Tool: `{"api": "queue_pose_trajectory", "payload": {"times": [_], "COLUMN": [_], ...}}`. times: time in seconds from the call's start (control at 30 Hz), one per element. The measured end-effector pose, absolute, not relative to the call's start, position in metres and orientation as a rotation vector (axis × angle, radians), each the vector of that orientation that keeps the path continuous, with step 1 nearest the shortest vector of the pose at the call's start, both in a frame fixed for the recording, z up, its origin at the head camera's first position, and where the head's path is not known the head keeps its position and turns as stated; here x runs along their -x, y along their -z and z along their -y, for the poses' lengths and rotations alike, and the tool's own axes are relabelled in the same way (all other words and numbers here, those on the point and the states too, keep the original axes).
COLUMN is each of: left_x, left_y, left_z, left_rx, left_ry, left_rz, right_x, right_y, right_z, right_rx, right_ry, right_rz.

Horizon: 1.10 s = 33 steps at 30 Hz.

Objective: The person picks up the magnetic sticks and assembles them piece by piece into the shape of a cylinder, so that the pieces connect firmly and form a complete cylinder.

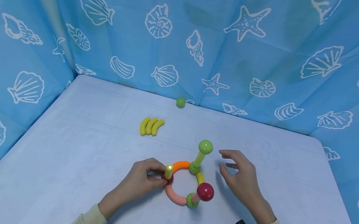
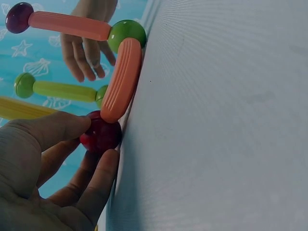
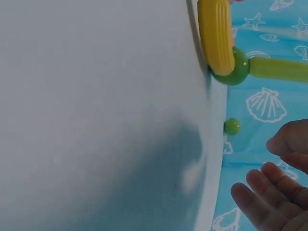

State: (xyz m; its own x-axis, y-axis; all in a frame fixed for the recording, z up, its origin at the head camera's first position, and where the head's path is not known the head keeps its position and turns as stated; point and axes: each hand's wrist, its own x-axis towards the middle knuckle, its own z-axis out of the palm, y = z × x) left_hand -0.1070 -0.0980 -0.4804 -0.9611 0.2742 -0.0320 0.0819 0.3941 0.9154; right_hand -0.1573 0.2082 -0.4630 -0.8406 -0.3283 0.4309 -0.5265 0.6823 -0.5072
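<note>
A ring of curved sticks, orange (image 1: 180, 165), pink (image 1: 175, 195) and yellow (image 1: 200, 178), joined by balls, lies on the table. My left hand (image 1: 144, 177) pinches the dark red ball (image 2: 102, 134) at the ring's left, where a yellow-green stick (image 1: 168, 172) stands upright. From the back green ball (image 1: 194, 168) rises a green stick topped by a green ball (image 1: 205, 147). At the front right, a pink stick carries a red ball (image 1: 205, 191). My right hand (image 1: 241, 177) hovers right of the ring, fingers relaxed and holding nothing.
Several yellow curved pieces (image 1: 151, 127) lie side by side behind the ring. A loose green ball (image 1: 181, 102) sits at the table's back edge. Blue curtains (image 1: 181, 35) with white shell prints surround the table (image 1: 82, 134).
</note>
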Motion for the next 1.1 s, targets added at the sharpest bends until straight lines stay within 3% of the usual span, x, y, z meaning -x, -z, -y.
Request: {"api": "queue_pose_trajectory", "payload": {"times": [1.1], "left_x": [0.107], "left_y": [0.484], "left_z": [0.099], "left_rx": [-0.344], "left_ry": [-1.631], "left_rz": [-2.466], "right_x": [0.218], "right_y": [0.462], "right_z": [-0.178], "right_rx": [-0.686], "right_ry": [-0.934], "right_rz": [2.761]}}
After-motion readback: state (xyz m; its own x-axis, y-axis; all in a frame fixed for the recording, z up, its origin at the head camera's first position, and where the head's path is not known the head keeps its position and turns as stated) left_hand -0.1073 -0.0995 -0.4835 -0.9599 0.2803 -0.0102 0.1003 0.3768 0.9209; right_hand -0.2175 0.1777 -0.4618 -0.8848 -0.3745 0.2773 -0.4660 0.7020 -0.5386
